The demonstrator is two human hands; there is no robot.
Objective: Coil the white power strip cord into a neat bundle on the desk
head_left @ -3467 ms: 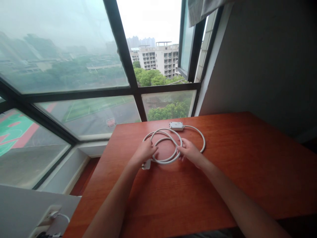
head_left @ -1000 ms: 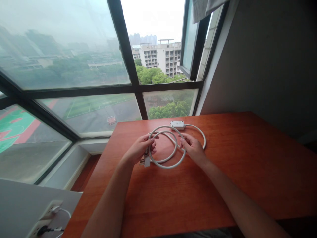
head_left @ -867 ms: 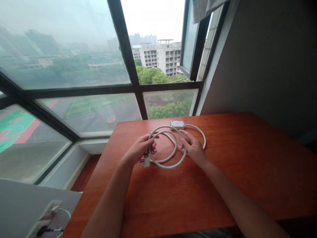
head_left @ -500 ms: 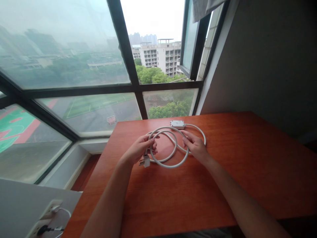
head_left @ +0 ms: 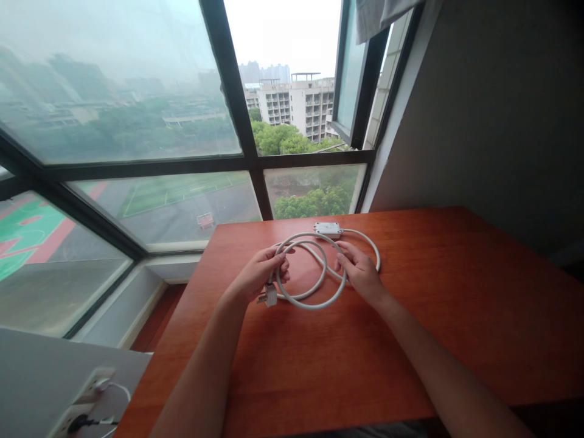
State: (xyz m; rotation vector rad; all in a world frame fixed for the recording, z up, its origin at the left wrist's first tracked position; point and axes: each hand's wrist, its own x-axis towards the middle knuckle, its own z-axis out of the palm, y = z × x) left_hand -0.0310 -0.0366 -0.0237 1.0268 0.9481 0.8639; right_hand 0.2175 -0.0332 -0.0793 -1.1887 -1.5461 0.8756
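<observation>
While a white pronged plug (head_left: 271,295) sits just on the near side of the left hand (head_left: 261,272), that hand grasps gathered loops of a white power cord (head_left: 314,307), and the right hand (head_left: 360,271) pinches the front loop's opposite side; coils span the gap between both hands, over a reddish-brown wooden table (head_left: 328,365). Beyond the hands: one white rectangular box (head_left: 327,229), joined to the cord, on the table; farther off, dark-framed windows (head_left: 301,160) and pale multi-storey buildings (head_left: 312,106).

The left fingers (head_left: 274,261) hide part of the white cable (head_left: 314,307); the top edge crops the grey curtain (head_left: 378,15).
</observation>
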